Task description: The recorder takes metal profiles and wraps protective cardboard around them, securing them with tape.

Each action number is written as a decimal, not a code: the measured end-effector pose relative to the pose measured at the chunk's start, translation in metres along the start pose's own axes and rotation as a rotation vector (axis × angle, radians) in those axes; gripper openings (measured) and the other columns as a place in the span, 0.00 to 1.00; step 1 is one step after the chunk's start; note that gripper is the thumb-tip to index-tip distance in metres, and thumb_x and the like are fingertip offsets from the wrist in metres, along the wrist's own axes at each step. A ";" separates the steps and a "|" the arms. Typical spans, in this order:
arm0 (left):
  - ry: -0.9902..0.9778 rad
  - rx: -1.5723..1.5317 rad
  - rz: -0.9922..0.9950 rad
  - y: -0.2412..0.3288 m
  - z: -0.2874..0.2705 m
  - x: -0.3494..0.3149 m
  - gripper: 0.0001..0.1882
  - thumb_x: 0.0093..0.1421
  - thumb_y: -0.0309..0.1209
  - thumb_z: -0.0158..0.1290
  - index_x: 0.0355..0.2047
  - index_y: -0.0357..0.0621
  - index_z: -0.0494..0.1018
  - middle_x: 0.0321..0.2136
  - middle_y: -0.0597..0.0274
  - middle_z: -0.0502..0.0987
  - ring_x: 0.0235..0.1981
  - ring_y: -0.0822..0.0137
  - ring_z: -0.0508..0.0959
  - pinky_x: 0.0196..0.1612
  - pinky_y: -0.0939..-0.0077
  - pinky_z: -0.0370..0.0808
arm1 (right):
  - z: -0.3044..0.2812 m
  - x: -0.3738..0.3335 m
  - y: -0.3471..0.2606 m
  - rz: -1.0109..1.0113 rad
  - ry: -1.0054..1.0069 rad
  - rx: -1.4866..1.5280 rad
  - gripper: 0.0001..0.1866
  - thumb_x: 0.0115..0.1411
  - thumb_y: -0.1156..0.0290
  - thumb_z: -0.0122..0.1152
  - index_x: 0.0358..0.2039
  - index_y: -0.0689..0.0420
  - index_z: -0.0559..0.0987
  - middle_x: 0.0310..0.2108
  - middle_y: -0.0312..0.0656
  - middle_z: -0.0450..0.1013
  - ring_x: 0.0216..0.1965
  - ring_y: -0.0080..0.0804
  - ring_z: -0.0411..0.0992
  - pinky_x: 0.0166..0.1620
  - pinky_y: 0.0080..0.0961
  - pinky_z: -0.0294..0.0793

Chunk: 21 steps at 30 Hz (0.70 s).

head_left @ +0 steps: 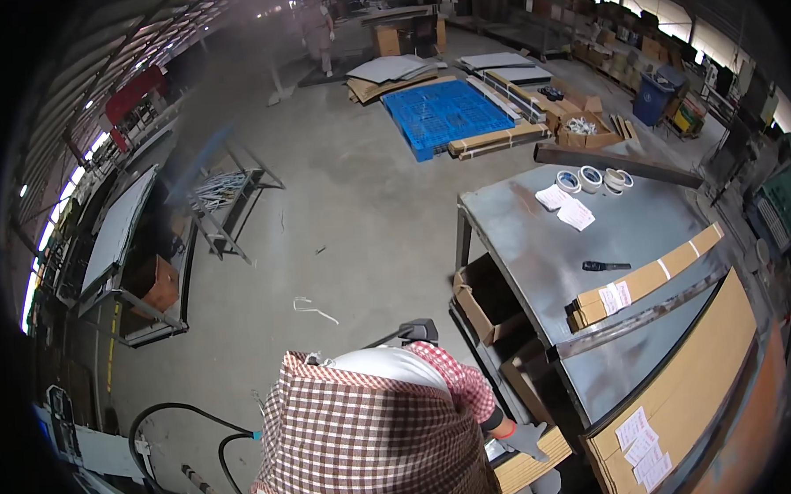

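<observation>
Head view: the left of two fisheyes worn on the head, looking down and outward
Apron [359,434]: closest, filling the bottom centre
Hand [529,439]: close in, low, right of centre
Table [532,232]: near, on the right, seen from above
Floor [341,214]: mid-view, stretching away ahead
Pallet [450,117]: farther off, upper centre, seen at a slant
Roof [131,60]: upper left, bowed by the lens

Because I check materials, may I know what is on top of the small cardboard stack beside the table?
A grey-gloved hand lies over part of the stack; whatever is beneath it is hidden.
</observation>
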<state>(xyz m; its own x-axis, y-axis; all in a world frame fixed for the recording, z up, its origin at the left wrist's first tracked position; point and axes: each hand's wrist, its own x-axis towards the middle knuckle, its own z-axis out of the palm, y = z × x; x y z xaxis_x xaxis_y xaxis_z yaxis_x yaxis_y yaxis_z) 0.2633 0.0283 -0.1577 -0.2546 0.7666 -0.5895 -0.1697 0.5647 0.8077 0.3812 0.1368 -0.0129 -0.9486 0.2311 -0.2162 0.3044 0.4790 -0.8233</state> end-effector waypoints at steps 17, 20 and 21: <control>-0.001 -0.047 -0.063 -0.015 0.003 0.002 0.67 0.45 0.66 0.58 0.64 0.24 0.38 0.58 0.36 0.60 0.50 0.49 0.71 0.48 0.54 0.71 | -0.008 -0.004 -0.010 0.098 -0.143 0.123 0.17 0.54 0.72 0.61 0.45 0.59 0.73 0.45 0.53 0.70 0.46 0.44 0.68 0.48 0.36 0.68; -0.048 -0.083 -0.072 -0.010 -0.001 -0.016 0.67 0.44 0.67 0.58 0.63 0.23 0.41 0.56 0.37 0.63 0.48 0.49 0.72 0.47 0.57 0.72 | -0.011 -0.006 -0.015 0.107 -0.186 0.136 0.18 0.54 0.72 0.61 0.46 0.59 0.73 0.46 0.53 0.69 0.48 0.45 0.68 0.49 0.36 0.68; -0.056 -0.100 -0.073 -0.007 -0.003 -0.017 0.67 0.44 0.68 0.58 0.62 0.22 0.42 0.55 0.37 0.64 0.47 0.49 0.73 0.47 0.58 0.73 | -0.012 -0.004 -0.016 0.105 -0.201 0.137 0.19 0.54 0.72 0.61 0.47 0.59 0.73 0.47 0.53 0.69 0.48 0.45 0.68 0.50 0.36 0.68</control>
<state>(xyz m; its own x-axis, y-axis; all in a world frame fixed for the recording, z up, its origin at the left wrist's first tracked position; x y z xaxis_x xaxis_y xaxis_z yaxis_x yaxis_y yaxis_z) 0.2660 0.0109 -0.1532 -0.1847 0.7424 -0.6440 -0.2809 0.5881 0.7585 0.3818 0.1384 0.0072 -0.9146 0.0943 -0.3931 0.4008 0.3391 -0.8511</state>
